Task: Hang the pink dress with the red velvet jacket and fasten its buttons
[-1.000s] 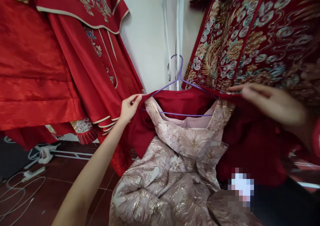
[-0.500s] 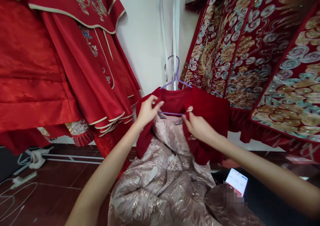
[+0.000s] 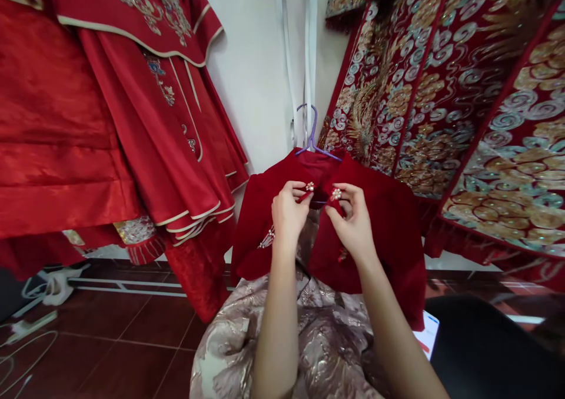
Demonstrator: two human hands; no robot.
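Observation:
A dark red velvet jacket (image 3: 386, 228) with beaded flower buttons hangs on a purple hanger (image 3: 312, 137) in front of me. My left hand (image 3: 290, 208) pinches the jacket's left front edge beside a flower button (image 3: 309, 186). Opposite it, my right hand (image 3: 353, 216) grips the other front edge by a second flower button (image 3: 336, 194). A small gap lies between the two edges, where the hanger's bar shows. Below the jacket spreads a shiny pinkish-silver brocade garment (image 3: 326, 340), partly covered by my forearms.
Red garments with cream piping (image 3: 145, 122) hang on the left. Heavily embroidered red and gold garments (image 3: 424, 105) hang on the right. White poles (image 3: 309, 52) stand behind the hanger. A black seat (image 3: 494, 352) and a partly covered phone (image 3: 427, 331) are at lower right; cables (image 3: 30, 358) lie lower left.
My hands have come closer together, drawing the jacket's front edges inward over the brocade. The jacket has spread out wider, and its right side now covers part of the phone.

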